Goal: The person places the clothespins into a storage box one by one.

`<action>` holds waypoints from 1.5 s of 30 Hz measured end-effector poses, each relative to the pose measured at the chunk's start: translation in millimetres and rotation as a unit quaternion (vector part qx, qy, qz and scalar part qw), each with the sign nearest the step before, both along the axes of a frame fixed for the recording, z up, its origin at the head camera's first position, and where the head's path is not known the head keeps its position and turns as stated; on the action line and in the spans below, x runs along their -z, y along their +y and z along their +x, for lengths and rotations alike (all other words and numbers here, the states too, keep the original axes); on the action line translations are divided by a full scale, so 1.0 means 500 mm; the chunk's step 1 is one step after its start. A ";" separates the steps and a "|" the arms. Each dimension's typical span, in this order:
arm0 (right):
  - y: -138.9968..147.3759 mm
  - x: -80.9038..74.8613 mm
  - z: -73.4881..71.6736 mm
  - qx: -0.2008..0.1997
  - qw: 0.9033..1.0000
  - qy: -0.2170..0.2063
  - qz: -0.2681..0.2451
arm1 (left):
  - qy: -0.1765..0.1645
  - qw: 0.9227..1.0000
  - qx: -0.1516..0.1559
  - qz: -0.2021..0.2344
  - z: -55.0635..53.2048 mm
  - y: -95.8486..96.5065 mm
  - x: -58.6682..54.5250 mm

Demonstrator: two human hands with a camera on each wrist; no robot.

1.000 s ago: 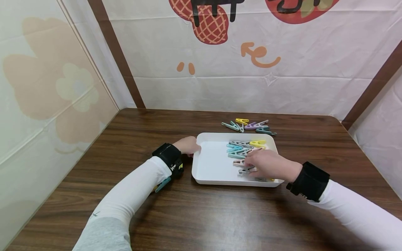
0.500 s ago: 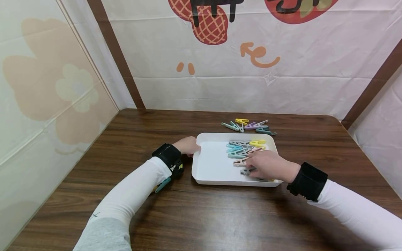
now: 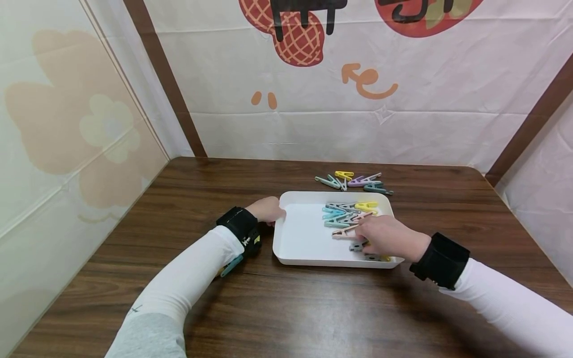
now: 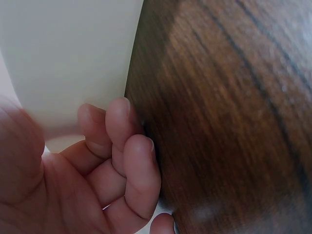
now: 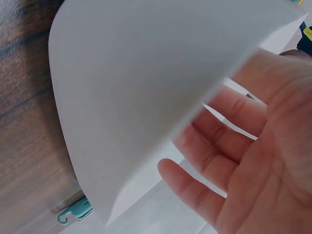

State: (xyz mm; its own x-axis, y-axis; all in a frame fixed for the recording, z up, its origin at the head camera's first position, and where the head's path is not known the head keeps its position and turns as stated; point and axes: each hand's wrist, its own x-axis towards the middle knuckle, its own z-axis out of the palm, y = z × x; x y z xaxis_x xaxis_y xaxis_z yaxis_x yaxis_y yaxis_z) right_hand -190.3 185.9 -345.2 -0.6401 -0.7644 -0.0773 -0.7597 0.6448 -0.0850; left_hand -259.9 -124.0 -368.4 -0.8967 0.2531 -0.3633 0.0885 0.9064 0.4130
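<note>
My left hand (image 3: 266,209) holds the left rim of a white tray (image 3: 297,243); the left wrist view shows its fingers (image 4: 139,165) bent against the tray's outer wall. Over the tray's right side, my right hand (image 3: 388,236) reaches in and pinches a grey clothespin (image 3: 355,247), partly covered by the fingertips. Just above that lies a pink clothespin (image 3: 342,233). Farther back in the tray are a teal clothespin (image 3: 335,224), a light blue one (image 3: 330,213) and a yellow one (image 3: 367,205). In the right wrist view the tray's wall hides the fingertips.
Behind the tray, several loose clothespins lie on the wooden table (image 3: 224,179), among them a yellow one (image 3: 344,174), a purple one (image 3: 356,182) and a dark teal one (image 3: 377,188). A printed cloth (image 3: 313,129) hangs along the table's back edge.
The grey clothespin has slid slightly right and down along with my right fingers, apart from the pink one. My left hand and the tray stay in place.
</note>
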 end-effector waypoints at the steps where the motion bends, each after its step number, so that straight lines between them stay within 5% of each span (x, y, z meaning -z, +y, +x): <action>1: 0.000 -0.001 0.000 0.001 1.000 -0.003 -0.001 | -0.001 1.000 -0.001 0.000 -0.001 0.000 0.002; 11: 0.007 -0.033 -0.008 0.029 0.998 0.027 -0.058 | -0.002 1.000 0.000 0.001 0.007 0.002 -0.002; 20: 0.066 -0.053 -0.076 0.105 0.981 0.110 -0.122 | -0.001 1.000 0.008 0.004 0.008 -0.001 -0.009; 29: 0.130 -0.018 -0.150 0.219 0.966 0.066 -0.119 | -0.006 1.000 0.006 0.001 -0.008 -0.003 0.005; 45: 0.127 0.033 -0.218 0.226 0.970 0.014 -0.084 | -0.008 1.000 0.000 0.006 -0.011 -0.004 0.008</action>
State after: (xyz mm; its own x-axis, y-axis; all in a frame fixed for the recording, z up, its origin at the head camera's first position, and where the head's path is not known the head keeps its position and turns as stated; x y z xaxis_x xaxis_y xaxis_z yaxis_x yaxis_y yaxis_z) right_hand -299.3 249.4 -361.5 -0.9128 -0.4058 0.0468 -0.4065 0.8914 -0.2004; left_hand -265.5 -126.1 -372.4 -0.8907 0.2586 -0.3739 0.0829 0.9010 0.4258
